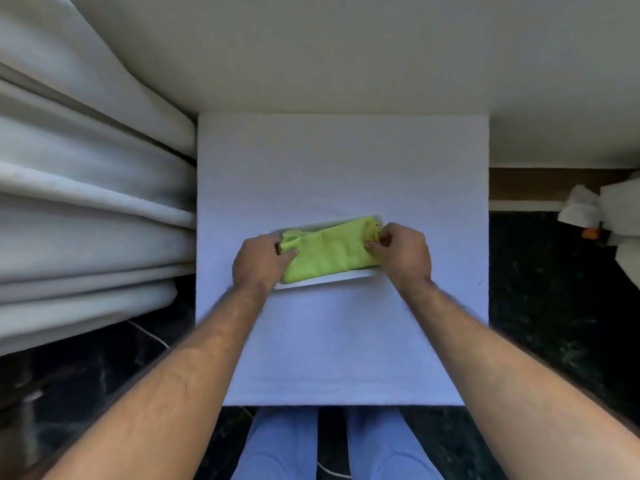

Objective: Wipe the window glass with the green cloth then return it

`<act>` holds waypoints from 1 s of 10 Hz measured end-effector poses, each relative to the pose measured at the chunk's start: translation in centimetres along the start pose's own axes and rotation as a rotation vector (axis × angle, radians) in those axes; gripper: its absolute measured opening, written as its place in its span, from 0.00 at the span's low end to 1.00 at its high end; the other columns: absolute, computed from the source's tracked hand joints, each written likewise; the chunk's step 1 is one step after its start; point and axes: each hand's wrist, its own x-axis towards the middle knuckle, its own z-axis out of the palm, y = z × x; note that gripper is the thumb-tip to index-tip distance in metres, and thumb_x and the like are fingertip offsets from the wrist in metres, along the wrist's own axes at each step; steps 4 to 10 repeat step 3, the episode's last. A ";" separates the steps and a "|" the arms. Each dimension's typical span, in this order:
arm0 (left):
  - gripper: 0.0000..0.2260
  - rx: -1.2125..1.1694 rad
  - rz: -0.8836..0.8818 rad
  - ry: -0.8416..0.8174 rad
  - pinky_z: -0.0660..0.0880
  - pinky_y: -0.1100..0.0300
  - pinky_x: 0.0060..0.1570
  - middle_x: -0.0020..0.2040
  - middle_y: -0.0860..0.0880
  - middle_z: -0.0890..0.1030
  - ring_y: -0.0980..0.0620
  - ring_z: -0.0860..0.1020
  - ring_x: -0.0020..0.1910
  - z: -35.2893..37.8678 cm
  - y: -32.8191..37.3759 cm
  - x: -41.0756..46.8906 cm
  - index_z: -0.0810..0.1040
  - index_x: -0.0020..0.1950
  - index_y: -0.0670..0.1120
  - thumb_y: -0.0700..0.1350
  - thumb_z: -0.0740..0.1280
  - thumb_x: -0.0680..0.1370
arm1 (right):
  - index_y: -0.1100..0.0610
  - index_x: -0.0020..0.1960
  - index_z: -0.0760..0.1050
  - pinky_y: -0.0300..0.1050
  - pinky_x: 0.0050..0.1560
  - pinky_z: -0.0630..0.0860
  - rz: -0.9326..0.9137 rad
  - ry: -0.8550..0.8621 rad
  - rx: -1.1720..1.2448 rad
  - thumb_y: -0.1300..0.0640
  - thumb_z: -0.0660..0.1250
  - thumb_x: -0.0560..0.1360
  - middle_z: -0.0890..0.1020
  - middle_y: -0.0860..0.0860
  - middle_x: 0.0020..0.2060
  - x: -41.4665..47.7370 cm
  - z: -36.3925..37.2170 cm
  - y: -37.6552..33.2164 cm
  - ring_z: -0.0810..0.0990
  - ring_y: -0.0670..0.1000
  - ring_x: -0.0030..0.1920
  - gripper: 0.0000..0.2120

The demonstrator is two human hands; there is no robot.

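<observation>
We hold the folded green cloth [329,251] at both short ends as it lies in a shallow white tray [325,279] on the white-covered table [343,161]. The left hand [258,261] presses its fingers onto the left end; the right hand [403,252] pinches the bunched right end. We cannot tell whether this is pick-up or return. A lift calls for both grips closing together. The cloth's long axis runs left to right, its right end tilted slightly away.

Green cloth [329,251], folded, slightly rumpled, lying in a shallow white tray [325,279]
</observation>
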 end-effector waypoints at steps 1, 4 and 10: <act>0.18 0.227 0.097 0.039 0.79 0.48 0.49 0.55 0.46 0.82 0.42 0.80 0.57 -0.5 0.8 0.0 0.78 0.60 0.47 0.57 0.71 0.77 | 0.58 0.53 0.72 0.50 0.41 0.73 -0.046 -0.008 -0.252 0.53 0.72 0.76 0.79 0.53 0.45 -0.1 -0.6 -1.6 0.78 0.60 0.44 0.13; 0.27 0.321 0.357 0.270 0.72 0.45 0.59 0.61 0.45 0.78 0.42 0.74 0.62 -7.7 4.8 -0.8 0.76 0.62 0.45 0.66 0.66 0.77 | 0.61 0.70 0.69 0.58 0.57 0.77 -0.490 0.139 -0.504 0.46 0.72 0.78 0.79 0.58 0.63 -1.0 -7.0 -7.1 0.76 0.62 0.66 0.28; 0.27 0.321 0.357 0.270 0.72 0.45 0.59 0.61 0.45 0.78 0.42 0.74 0.62 -7.7 4.8 -0.8 0.76 0.62 0.45 0.66 0.66 0.77 | 0.61 0.70 0.69 0.58 0.57 0.77 -0.490 0.139 -0.504 0.46 0.72 0.78 0.79 0.58 0.63 -1.0 -7.0 -7.1 0.76 0.62 0.66 0.28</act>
